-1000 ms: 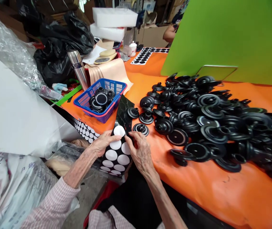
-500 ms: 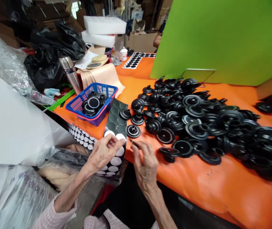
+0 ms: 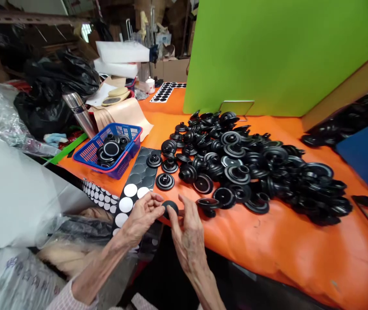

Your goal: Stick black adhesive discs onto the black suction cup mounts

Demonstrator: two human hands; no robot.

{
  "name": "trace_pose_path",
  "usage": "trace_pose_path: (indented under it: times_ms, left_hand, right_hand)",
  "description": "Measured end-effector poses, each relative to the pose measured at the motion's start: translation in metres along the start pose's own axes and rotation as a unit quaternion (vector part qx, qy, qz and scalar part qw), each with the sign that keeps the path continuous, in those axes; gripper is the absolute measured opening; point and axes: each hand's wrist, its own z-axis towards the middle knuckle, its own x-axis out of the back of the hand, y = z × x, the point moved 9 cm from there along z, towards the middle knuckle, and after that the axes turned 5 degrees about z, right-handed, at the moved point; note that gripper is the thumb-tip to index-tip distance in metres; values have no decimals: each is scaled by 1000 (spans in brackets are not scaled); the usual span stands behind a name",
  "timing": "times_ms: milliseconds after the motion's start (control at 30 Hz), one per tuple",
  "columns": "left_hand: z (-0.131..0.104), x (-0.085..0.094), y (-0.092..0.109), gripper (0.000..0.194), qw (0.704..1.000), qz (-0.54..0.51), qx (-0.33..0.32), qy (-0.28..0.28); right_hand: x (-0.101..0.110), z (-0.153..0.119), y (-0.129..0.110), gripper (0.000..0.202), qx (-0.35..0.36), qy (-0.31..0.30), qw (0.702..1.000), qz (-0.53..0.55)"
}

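The right hand point(image 3: 188, 234) is partly closed, its thumb on the face of a black disc point(image 3: 171, 207) that it holds at the near edge of the orange table point(image 3: 242, 237). The left hand point(image 3: 141, 217) has its fingers curled, tips at the disc's left side; whether they grip it, I cannot tell. Beyond them lie a sticker sheet point(image 3: 139, 171) and a pile of black parts point(image 3: 235, 172)

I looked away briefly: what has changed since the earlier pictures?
The left hand let go of the spotted sheet and moved right, to the edge of a dark disc. The right hand also came off the sheet and now holds that disc. The basket and pile of black parts stayed put; the view swung right.
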Motion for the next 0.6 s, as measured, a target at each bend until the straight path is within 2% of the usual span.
trace_pose_path:
  times_ms: [100,167,233,300,367,433,500,600]
  left_hand:
    - [3,-11,11,25,997,62,-49,-5]
    - [7,-22,25,21,980,176,-88,-20]
    - [14,-27,45,23,934,328,-139,19]
    - [25,-33,67,27,873,449,-172,88]
    - [44,-46,79,37,829,520,-173,112]
    - [67,-65,79,48,803,565,-166,88]
    - [86,-77,74,55,793,586,-151,63]
    - [105,-75,66,51,813,569,-116,37]
  right_hand:
    - [8,6,8,31,-38,-13,999,25]
    - [21,9,11,28,-50,-1,997,65]
    - [40,10,13,27,-55,51,993,87]
    - [54,9,14,24,-59,82,990,102]
    - [53,8,15,21,-66,49,988,129]
    - [47,6,15,17,-68,-3,987,147]
    - [45,3,15,14,-56,-23,989,138]
    - [48,0,11,12,-8,-28,994,107]
